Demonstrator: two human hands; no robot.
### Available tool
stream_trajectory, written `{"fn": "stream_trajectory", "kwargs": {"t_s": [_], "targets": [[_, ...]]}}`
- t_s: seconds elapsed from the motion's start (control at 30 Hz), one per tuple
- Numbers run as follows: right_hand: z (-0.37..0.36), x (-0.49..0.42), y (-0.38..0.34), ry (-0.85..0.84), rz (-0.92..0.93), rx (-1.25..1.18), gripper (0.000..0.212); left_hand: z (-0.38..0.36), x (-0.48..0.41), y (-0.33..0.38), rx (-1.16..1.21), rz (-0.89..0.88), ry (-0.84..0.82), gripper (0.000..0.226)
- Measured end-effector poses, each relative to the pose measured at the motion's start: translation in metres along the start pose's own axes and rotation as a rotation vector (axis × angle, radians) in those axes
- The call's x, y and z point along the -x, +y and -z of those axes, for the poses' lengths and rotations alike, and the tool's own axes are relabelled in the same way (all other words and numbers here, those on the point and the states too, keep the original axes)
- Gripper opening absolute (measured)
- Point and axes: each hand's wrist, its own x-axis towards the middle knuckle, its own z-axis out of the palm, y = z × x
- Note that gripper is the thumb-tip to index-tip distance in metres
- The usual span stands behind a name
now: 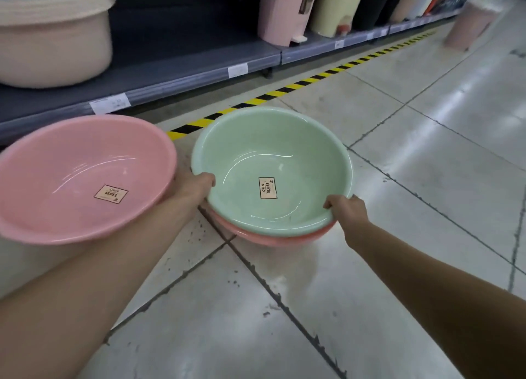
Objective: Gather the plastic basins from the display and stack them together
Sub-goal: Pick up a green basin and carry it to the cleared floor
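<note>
Tiled floor (pixel 412 264): left hand (pixel 193 187), right hand (pixel 345 209) gripping green basin (pixel 270 148) nested in coral basin (pixel 284 239); pink basin (pixel 71 162), nine o'clock, unstacked.

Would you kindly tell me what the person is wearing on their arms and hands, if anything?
Nothing that shows. The left forearm and right forearm are bare to the picture's edge, no sleeve or cuff in view. The left hand and right hand are ungloved, with no watch, bracelet or ring on the sides visible.
</note>
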Motion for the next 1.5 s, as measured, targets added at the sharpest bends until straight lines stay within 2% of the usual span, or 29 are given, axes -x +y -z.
{"fn": "stream_trajectory", "kwargs": {"t_s": [0.07, 0.1, 0.2, 0.23, 0.33, 0.4, 0.47, 0.53, 0.57, 0.7, 0.83, 1.0, 1.13, 1.33, 1.4, 1.5], "targets": [[0.0, -0.005, 0.004, 0.006, -0.033, 0.051, 0.018, -0.008, -0.014, -0.013, -0.073, 0.033, 0.04, 0.067], [-0.001, -0.008, 0.009, -0.003, -0.045, 0.063, 0.014, -0.005, 0.0, -0.008, -0.071, 0.037, 0.044, 0.063], [-0.008, -0.016, 0.03, -0.023, -0.059, 0.036, 0.021, -0.012, 0.016, -0.011, 0.001, 0.015, -0.022, 0.032], [-0.01, -0.016, 0.04, -0.015, -0.063, 0.012, 0.026, -0.016, 0.015, -0.014, 0.036, -0.007, -0.046, 0.034], [-0.018, -0.009, 0.06, 0.01, -0.056, -0.103, 0.031, -0.025, 0.005, -0.028, 0.109, -0.024, -0.058, 0.061], [-0.019, -0.003, 0.061, 0.008, -0.06, -0.181, 0.035, -0.031, -0.01, -0.044, 0.152, -0.003, -0.062, 0.065], [-0.018, 0.003, 0.059, -0.013, -0.058, -0.201, 0.038, -0.022, 0.009, -0.035, 0.204, 0.006, -0.072, 0.057], [-0.016, 0.013, 0.058, -0.029, -0.046, -0.194, 0.039, -0.011, 0.029, -0.032, 0.248, -0.007, -0.065, 0.034], [-0.015, 0.02, 0.058, -0.025, -0.032, -0.184, 0.038, -0.005, 0.037, -0.035, 0.266, -0.01, -0.061, 0.034], [-0.022, 0.065, 0.047, 0.013, 0.078, -0.222, 0.036, 0.034, 0.054, -0.055, 0.366, -0.029, -0.042, 0.045], [-0.049, 0.116, 0.005, -0.031, 0.217, -0.354, 0.034, 0.103, 0.057, -0.034, 0.399, -0.103, 0.045, 0.04], [-0.102, 0.146, -0.075, -0.202, 0.306, -0.424, 0.038, 0.198, 0.046, 0.013, 0.414, -0.229, 0.176, 0.034], [-0.17, 0.147, -0.103, -0.361, 0.276, -0.349, 0.039, 0.254, 0.014, 0.006, 0.373, -0.169, 0.263, 0.041], [-0.27, 0.144, -0.102, -0.429, 0.245, -0.24, 0.042, 0.301, -0.038, -0.046, 0.337, -0.068, 0.372, 0.039], [-0.296, 0.144, -0.097, -0.461, 0.251, -0.142, 0.046, 0.314, -0.053, -0.065, 0.331, -0.024, 0.402, 0.05], [-0.317, 0.141, -0.093, -0.486, 0.228, 0.065, 0.051, 0.319, -0.066, -0.089, 0.314, 0.033, 0.395, 0.042]]}}
